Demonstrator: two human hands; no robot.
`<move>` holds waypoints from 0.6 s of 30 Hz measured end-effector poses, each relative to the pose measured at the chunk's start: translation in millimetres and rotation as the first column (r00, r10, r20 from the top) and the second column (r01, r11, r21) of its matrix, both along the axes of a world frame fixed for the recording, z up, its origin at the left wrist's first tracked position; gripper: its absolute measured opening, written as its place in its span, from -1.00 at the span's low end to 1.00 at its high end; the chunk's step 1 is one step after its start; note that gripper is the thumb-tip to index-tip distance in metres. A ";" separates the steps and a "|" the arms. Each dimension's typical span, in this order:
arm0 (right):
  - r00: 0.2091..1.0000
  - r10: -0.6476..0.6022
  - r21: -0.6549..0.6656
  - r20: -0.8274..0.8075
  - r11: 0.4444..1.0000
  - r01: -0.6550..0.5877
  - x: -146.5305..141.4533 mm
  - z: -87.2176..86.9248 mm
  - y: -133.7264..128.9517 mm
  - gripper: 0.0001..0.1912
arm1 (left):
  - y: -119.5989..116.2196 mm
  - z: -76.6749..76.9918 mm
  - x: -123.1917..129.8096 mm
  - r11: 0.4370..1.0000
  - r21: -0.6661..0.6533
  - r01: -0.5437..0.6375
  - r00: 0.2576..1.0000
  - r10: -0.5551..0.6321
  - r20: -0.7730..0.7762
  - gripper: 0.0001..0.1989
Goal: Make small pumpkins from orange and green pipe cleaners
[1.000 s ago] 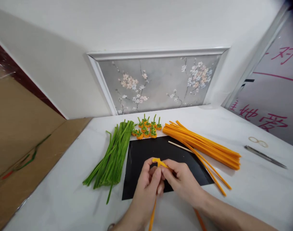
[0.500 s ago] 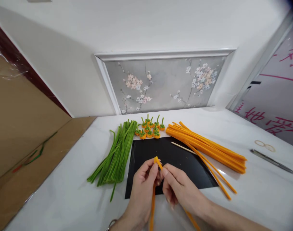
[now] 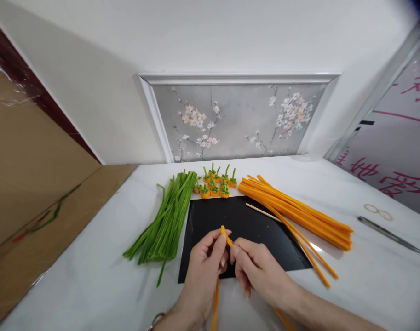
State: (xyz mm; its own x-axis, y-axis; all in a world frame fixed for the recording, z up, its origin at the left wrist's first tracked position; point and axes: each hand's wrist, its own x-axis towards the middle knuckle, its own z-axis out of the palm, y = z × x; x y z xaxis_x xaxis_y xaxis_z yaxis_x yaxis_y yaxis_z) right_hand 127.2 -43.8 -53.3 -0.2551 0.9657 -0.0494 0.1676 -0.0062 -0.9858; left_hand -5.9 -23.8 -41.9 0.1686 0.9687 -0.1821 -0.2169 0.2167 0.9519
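My left hand [image 3: 204, 264] pinches the bent end of an orange fuzzy stem [image 3: 215, 303] between thumb and fingers, above the lower part of a black mat [image 3: 244, 220]. Close beside it on the right, my right hand [image 3: 256, 264] grips the same orange piece near the bend. Strands of orange hang down below both hands. Behind the mat stand several small orange figures with green tops [image 3: 214, 189]. A pile of green stems [image 3: 168, 220] lies left of the mat, and a bundle of orange stems [image 3: 299, 211] lies to the right.
A thin wooden stick [image 3: 263, 211] lies on the mat's upper right, its end by two loose orange stems. Metal tweezers [image 3: 389, 233] and tan rubber bands [image 3: 378, 212] are on the white table [image 3: 102, 234] at the far right. Cardboard [image 3: 58, 220] stands at the left.
The bent orange end between my fingers looks narrower and has shifted slightly. Both hands stay close together, and the camera view has moved a little.
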 end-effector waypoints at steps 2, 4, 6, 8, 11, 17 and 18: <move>0.993 -0.024 0.078 0.112 0.997 0.015 3.0 3.1 0.0 -0.71 | 1.3 -0.7 -1.4 1.000 -0.001 0.011 0.998 -0.011 -0.064 -0.62; 0.969 -0.069 0.193 0.236 0.981 0.023 7.1 5.5 0.5 -0.72 | 2.9 -2.8 -3.2 0.999 0.026 0.031 0.992 -0.027 -0.126 -0.62; 0.940 -0.108 0.278 0.324 0.960 0.014 11.4 6.9 1.3 -0.72 | 4.2 -5.1 -5.2 0.996 0.069 0.055 0.985 -0.042 -0.169 -0.63; 0.930 -0.119 0.302 0.348 0.953 0.008 14.6 7.5 2.4 -0.73 | 4.9 -6.5 -7.1 0.992 0.106 0.071 0.982 -0.051 -0.181 -0.64; 0.963 -0.108 0.283 0.248 0.958 0.035 16.3 7.6 4.2 -0.83 | 4.1 -5.8 -8.3 0.984 0.151 0.096 0.979 -0.066 -0.193 -0.68; 0.991 -0.136 0.268 0.007 0.955 0.129 16.1 4.1 7.9 -0.82 | -2.2 0.0 -3.3 0.973 0.154 0.169 0.975 -0.142 -0.171 -0.69; 0.990 -0.138 0.275 -0.031 0.951 0.142 16.5 3.5 8.5 -0.83 | -3.1 0.6 -2.4 0.976 0.141 0.166 0.978 -0.144 -0.149 -0.67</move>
